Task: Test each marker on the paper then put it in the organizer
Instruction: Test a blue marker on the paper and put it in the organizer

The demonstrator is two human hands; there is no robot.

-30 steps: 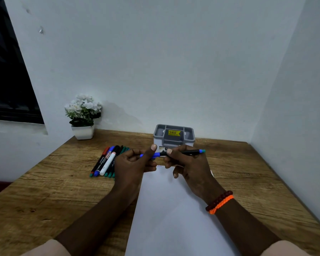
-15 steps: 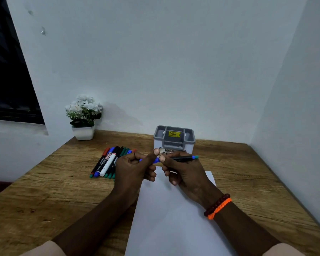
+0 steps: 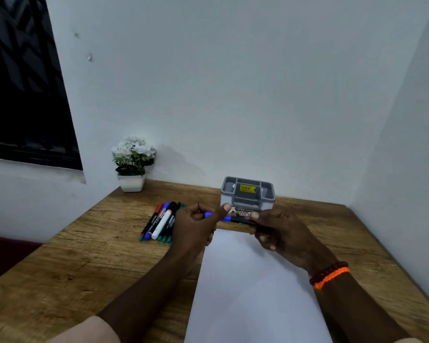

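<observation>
Both hands hold one black marker with a blue cap level above the far edge of the white paper. My left hand grips the blue cap end between thumb and curled fingers. My right hand grips the black barrel, and its far end is hidden under the fingers. The grey organizer, with a yellow label inside, stands just behind the hands. A row of several markers lies on the table left of my left hand.
A wooden table fills a corner between white walls. A small white pot of white flowers stands at the back left. A dark window is at the far left.
The marker has slid left into my right hand, so its green-blue tail end no longer shows. Both hands stay close together in front of the organizer.
</observation>
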